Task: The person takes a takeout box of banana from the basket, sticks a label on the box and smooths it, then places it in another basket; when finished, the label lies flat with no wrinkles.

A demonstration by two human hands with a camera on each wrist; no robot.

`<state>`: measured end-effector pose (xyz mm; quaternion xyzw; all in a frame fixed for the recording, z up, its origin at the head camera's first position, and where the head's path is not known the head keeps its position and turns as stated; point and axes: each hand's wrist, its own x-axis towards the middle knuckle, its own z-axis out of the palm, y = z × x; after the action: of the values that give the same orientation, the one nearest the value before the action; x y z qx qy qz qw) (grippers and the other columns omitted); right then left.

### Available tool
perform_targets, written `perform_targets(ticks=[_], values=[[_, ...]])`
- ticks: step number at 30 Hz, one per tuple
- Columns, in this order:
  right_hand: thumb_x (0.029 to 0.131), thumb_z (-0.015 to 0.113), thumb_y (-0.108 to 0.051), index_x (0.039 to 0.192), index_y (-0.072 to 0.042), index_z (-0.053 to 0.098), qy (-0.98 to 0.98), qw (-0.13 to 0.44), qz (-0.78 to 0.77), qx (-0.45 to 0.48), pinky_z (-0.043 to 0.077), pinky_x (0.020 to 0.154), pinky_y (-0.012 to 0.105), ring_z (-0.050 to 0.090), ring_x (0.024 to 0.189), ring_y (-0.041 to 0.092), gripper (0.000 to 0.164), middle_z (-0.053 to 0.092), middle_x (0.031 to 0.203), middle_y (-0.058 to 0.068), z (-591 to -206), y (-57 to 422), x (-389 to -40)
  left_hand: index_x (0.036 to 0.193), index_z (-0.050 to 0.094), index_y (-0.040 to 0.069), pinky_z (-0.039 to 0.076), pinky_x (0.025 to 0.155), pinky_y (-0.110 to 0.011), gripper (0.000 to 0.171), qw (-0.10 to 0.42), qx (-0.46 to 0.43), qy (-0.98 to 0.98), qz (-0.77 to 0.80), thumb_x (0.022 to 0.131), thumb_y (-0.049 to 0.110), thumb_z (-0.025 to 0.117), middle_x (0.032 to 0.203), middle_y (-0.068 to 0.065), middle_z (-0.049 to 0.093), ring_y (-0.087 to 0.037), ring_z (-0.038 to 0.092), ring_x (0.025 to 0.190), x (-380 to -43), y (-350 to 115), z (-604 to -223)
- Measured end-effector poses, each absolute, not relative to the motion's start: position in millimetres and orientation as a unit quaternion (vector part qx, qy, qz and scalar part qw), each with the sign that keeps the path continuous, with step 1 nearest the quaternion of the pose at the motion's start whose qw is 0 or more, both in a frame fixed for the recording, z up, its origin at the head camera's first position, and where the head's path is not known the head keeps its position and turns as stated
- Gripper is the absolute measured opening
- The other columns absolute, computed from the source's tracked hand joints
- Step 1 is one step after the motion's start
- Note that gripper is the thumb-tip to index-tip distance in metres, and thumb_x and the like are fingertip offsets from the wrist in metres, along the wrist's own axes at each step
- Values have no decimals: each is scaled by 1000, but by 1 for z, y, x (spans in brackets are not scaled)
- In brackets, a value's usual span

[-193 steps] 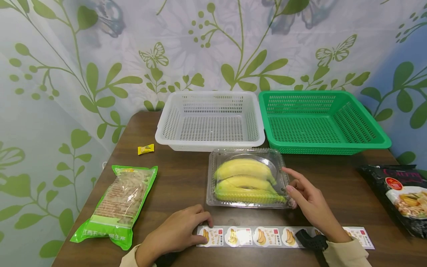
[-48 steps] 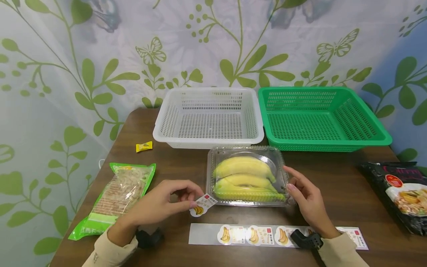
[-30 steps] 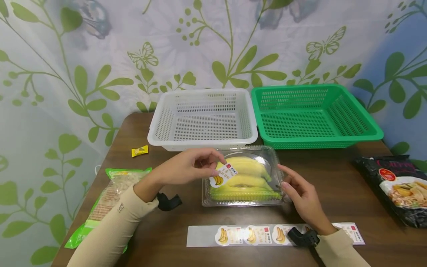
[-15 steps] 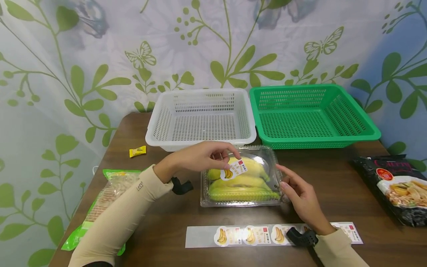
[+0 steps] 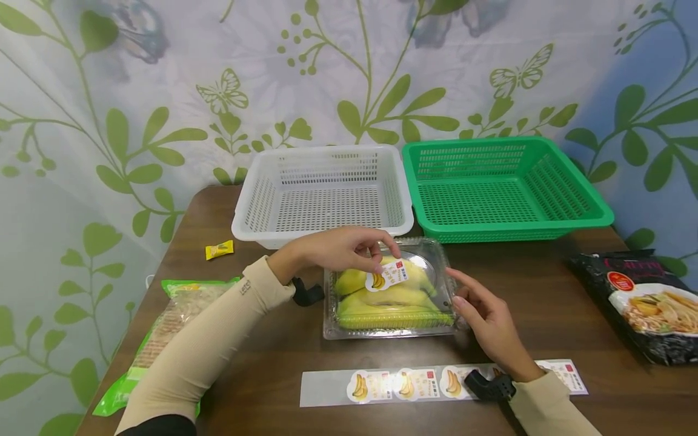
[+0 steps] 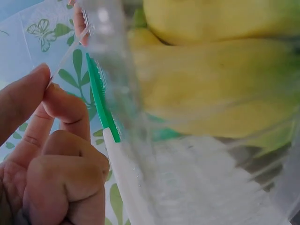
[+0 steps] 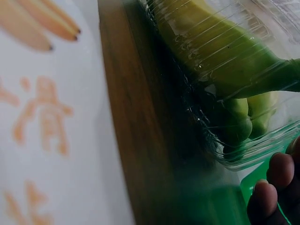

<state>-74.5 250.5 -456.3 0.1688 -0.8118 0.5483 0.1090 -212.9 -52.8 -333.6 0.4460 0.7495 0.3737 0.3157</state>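
My left hand (image 5: 349,249) pinches a white banana-printed sticker (image 5: 391,275) by its left end between thumb and forefinger. The sticker overlaps the lid of a clear plastic clamshell box (image 5: 330,330) in the head view; the left wrist view shows it edge-on, as a thin line (image 6: 67,55) tilted beside the lid. Yellow bananas (image 5: 376,306) lie inside the box. My right hand (image 5: 491,324) rests its relaxed fingers and thumb at the box's right side. Below the box lies the sticker strip (image 5: 322,390), its left end bare backing and its right part crossed by my right wrist.
Behind the box stand a white basket (image 5: 322,235) and a green basket (image 5: 507,231). A green-edged food bag (image 5: 174,321) lies at the left, partly under my left arm, with a small yellow packet (image 5: 219,250) behind it. A black noodle bag (image 5: 649,309) sits at the right.
My left hand has peeled the leftmost sticker off the strip and carried it up and right over the lid. My right hand has stayed at the box's right side.
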Motion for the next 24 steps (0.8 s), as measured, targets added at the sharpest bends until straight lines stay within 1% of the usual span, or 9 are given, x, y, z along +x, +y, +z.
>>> perform_targets(ticks=[2, 6, 10, 18, 22, 24], values=[[100, 56, 5, 150, -11, 52, -813, 108, 548, 166, 41, 55, 29, 49, 64, 16, 52, 56, 82, -1, -456, 251, -74, 131, 61, 18, 44, 70, -28, 31, 320, 451, 747, 370, 101, 13, 66, 92, -3, 65, -20, 56, 75, -214, -51, -334], [100, 57, 4, 150, -12, 52, -818, 107, 542, 161, 41, 54, 29, 50, 64, 16, 52, 56, 82, 0, -456, 250, -74, 132, 61, 17, 43, 68, -27, 32, 324, 463, 742, 361, 101, 12, 66, 91, -2, 64, -15, 51, 71, -215, -46, -333], [101, 57, 4, 150, -13, 52, -820, 108, 539, 160, 41, 53, 29, 49, 62, 17, 52, 56, 83, 1, -456, 251, -74, 131, 62, 16, 41, 66, -26, 30, 319, 469, 748, 346, 101, 13, 66, 89, 0, 62, -12, 48, 67, -215, -42, -332], [101, 56, 4, 150, -13, 52, -816, 105, 544, 163, 40, 53, 29, 48, 62, 16, 52, 55, 82, 2, -456, 251, -76, 126, 64, 17, 39, 62, -26, 25, 273, 475, 770, 326, 101, 14, 66, 86, 1, 59, -9, 43, 62, -210, -40, -334], [101, 56, 3, 150, -13, 52, -818, 104, 543, 159, 41, 54, 29, 49, 64, 14, 52, 55, 83, 1, -456, 251, -75, 126, 65, 16, 38, 63, -24, 24, 251, 484, 779, 310, 102, 13, 64, 85, 2, 58, -8, 42, 63, -208, -38, -337], [101, 56, 3, 150, -13, 52, -819, 103, 543, 157, 41, 54, 29, 49, 64, 14, 52, 55, 83, 1, -456, 251, -75, 126, 65, 15, 37, 64, -24, 24, 243, 487, 783, 301, 102, 13, 64, 85, 3, 59, -10, 43, 65, -207, -37, -337]])
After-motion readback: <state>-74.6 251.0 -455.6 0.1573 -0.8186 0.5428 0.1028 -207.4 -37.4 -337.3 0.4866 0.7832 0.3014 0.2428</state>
